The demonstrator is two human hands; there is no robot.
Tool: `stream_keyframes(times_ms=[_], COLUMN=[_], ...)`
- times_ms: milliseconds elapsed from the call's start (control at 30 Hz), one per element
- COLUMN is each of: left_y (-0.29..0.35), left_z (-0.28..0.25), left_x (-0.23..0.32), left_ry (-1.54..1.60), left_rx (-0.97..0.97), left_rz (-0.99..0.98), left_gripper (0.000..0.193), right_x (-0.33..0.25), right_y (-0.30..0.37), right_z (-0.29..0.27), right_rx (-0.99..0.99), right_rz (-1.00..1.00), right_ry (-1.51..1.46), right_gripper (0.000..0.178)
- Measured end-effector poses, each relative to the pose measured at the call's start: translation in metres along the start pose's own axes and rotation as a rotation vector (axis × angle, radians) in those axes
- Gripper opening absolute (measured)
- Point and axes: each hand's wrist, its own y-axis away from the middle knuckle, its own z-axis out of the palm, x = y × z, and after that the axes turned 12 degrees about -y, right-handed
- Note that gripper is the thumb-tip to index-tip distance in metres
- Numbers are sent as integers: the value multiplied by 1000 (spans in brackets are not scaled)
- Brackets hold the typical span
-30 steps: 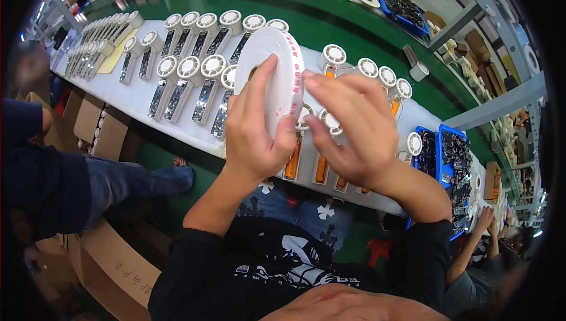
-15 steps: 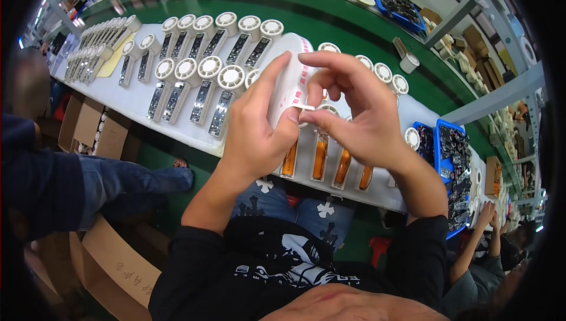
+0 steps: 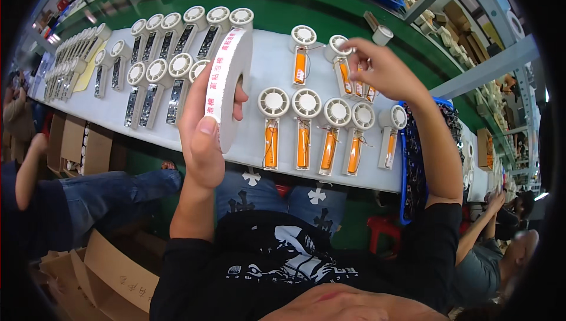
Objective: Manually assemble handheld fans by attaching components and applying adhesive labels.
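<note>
My left hand (image 3: 203, 135) is closed around a roll of white foam tape (image 3: 219, 79) with red print, held up on edge over the table. My right hand (image 3: 380, 73) hovers over the far row at the right, its fingers bent and drawn together; whatever lies between them is too small to make out. Beneath and beside it are handheld fan bodies (image 3: 339, 46) with round white heads and orange battery cells in open handles. A nearer row of such fans (image 3: 303, 105), with thin wires showing, lies between my hands.
Left of the tape, rows of fans with dark circuit boards (image 3: 156, 73) cover the white table mat (image 3: 253, 150). A blue tray of dark parts (image 3: 413, 161) stands at the right. Cardboard boxes (image 3: 118, 268) are on the floor at the left. Other people sit at both sides.
My hands have moved apart: the left went leftward with the tape roll, and the right left the roll for the fans at the far right. More battery-fitted fans now show.
</note>
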Motion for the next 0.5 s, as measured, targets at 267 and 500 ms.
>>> stream_keyframes(times_ms=[267, 500], left_y=[8, 15], left_z=[8, 3], left_x=[-6, -9], left_ry=[-4, -10], left_rx=[-31, 1], left_rz=[-49, 125], left_gripper=[79, 80], right_x=[11, -44], right_y=[-2, 25], right_z=[5, 86], right_rx=[-11, -121], right_rz=[1, -182], right_ry=[55, -212], right_gripper=[43, 32])
